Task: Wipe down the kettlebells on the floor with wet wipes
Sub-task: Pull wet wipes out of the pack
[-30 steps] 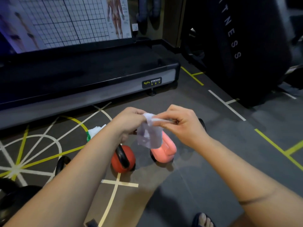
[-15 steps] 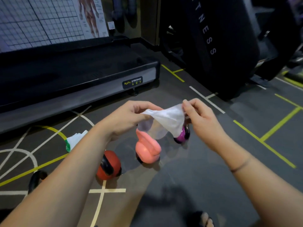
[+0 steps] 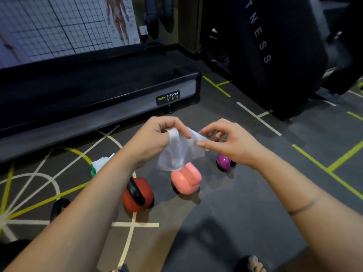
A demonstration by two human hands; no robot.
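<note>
A white wet wipe [image 3: 177, 154] hangs spread in the air between my hands. My left hand [image 3: 155, 140] pinches its left top corner, and my right hand [image 3: 227, 142] pinches the right edge between thumb and forefinger. On the floor below stand a red kettlebell [image 3: 138, 194] with a black handle, a pink kettlebell [image 3: 186, 179] partly behind the wipe, and a small purple kettlebell [image 3: 224, 161] half hidden by my right hand. A black kettlebell [image 3: 59, 208] shows at the left, mostly behind my left forearm.
A wet-wipe pack [image 3: 100, 163], white and green, lies on the floor left of my left wrist. A treadmill deck [image 3: 98, 99] runs along the back. A large black machine [image 3: 275, 55] stands at the right. My sandalled foot [image 3: 253, 263] is at the bottom edge.
The wipe has gone from a folded strip to an opened sheet as my hands pulled apart. The view shifted, and the purple kettlebell came into sight.
</note>
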